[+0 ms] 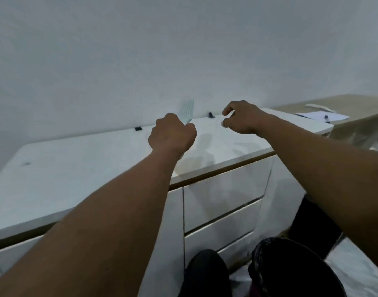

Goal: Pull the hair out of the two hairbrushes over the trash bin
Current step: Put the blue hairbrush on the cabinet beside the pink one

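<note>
My left hand [172,135] is curled into a tight fist around the handle of a pale hairbrush [186,111]. Its ribbed, comb-like head stands up above my knuckles, blurred against the wall [183,50], and I cannot make out any hair in it. My right hand [240,118] hangs just to the right, apart from the brush. Its fingers are bent, the thumb and forefinger curved toward each other with a gap between them, holding nothing that I can see.

Both hands are over a smooth, glossy white counter [76,168] with a thin wood-coloured strip along its near edge. Flat white drawer fronts [222,202] sit below that edge. Two small dark clips [138,128] lie at the far edge where the counter meets the plain matte wall.

The counter on the left is bare and open. Far right, a tan table [355,103] carries a sheet of paper [322,115] and a pen. Down near my feet, at the bottom right, is the round trash bin [291,269] lined with a crinkled black bag, well below and nearer than the brush.
</note>
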